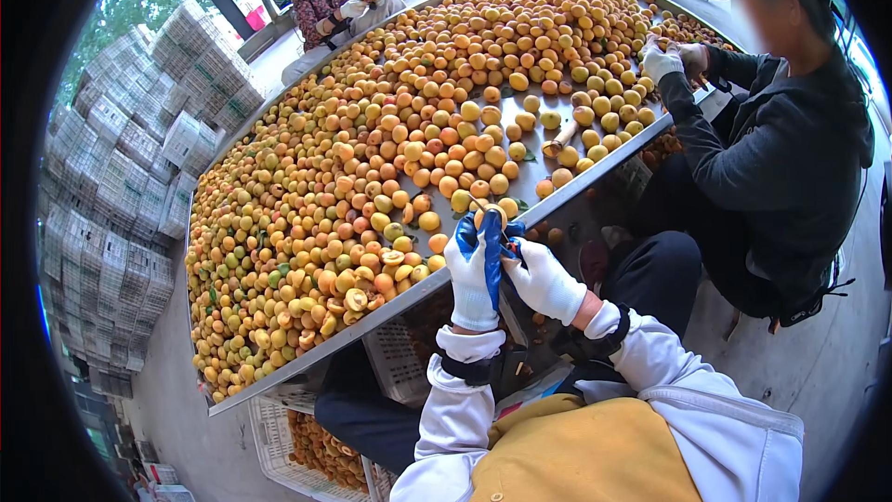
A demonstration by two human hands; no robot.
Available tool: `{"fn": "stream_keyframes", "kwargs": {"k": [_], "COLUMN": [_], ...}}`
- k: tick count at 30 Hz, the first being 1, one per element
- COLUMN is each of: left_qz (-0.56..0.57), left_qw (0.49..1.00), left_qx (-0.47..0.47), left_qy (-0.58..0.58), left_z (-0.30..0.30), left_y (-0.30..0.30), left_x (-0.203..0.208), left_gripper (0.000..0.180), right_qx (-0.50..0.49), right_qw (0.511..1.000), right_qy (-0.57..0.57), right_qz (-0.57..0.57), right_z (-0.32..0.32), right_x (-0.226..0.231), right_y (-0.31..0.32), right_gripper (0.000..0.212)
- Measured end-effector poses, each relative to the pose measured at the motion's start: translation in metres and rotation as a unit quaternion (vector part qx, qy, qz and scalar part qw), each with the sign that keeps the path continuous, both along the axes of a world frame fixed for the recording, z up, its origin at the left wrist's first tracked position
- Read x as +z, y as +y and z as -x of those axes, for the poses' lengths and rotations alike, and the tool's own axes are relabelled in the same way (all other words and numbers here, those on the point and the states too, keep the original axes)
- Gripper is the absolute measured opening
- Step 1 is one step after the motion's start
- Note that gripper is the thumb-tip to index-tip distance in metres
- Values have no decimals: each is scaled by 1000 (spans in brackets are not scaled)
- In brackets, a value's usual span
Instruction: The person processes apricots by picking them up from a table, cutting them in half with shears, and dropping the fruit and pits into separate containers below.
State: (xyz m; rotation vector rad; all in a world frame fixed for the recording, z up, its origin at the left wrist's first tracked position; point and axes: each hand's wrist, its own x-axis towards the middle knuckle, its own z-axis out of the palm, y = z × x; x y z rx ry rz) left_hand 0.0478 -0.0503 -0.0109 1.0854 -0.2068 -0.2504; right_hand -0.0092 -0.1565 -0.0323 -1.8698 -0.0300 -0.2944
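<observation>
Both my hands wear white gloves with blue palms and meet just above the near edge of the sorting table (pixel 379 313). My left hand (pixel 478 270) is closed around an orange-yellow apricot (pixel 492 214), holding it up at the fingertips. Right beside it, my right hand (pixel 546 279) has its fingers curled in against the fruit. A thin dark piece and a small orange bit show at those fingers, too small to name. Loose apricots (pixel 400 130) cover much of the metal tabletop, and a few split halves (pixel 355 299) lie near its front edge.
A pale stick-like piece (pixel 560 141) lies among the fruit. One person (pixel 771 139) sits at the right edge, another (pixel 330 5) at the far side, both handling fruit. Beneath the table stands a white crate (pixel 269 442) holding apricot pieces. Stacked crates (pixel 121 186) rise at left.
</observation>
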Motion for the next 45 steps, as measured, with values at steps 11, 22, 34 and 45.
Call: {"fn": "stream_keyframes", "kwargs": {"k": [11,22,34,45], "left_qz": [-74,-352,-14,-674], "left_qw": [978,771,984,618], "left_qx": [40,182,147,300], "left_qy": [-192,-498,-99,-270], "left_z": [2,18,13,-36], "left_y": [12,16,13,104], "left_x": [17,-7,-21,-17], "left_gripper": [31,32,53,49], "right_qx": [73,63,137,-60], "right_qw": [946,904,807,867], "right_qy": [24,184,136,125], "right_qz": [-315,-381,-559,-479], "right_z": [17,14,8,-15], "right_x": [18,56,31,27], "right_y": [-5,-24,-14,-1], "right_gripper": [27,35,26,28]}}
